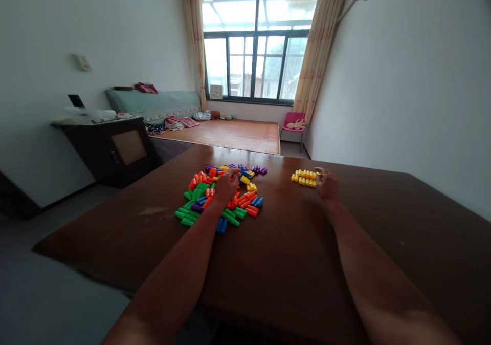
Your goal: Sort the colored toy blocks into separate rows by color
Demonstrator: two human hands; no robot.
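Observation:
A mixed pile of small plastic building pieces (pixel 199 194), in green, orange, blue, purple and yellow, lies left of centre on the brown table. My left hand (pixel 227 185) reaches over the pile, its fingers slightly apart, and I see nothing between them. To the right, yellow plastic pieces (pixel 306 177) lie side by side in two short rows. My right hand (pixel 327 184) is at the right end of these rows, with its fingertips closed around a yellow piece (pixel 318 173) that is partly hidden. Purple pieces (pixel 261 170) lie at the pile's far edge.
The brown table (pixel 276 263) has its far edge before a low bed (pixel 245 132). A dark cabinet (pixel 130 148) stands at the left and a pink chair (pixel 294 120) by the right wall. Behind is a window (pixel 264 68) with curtains.

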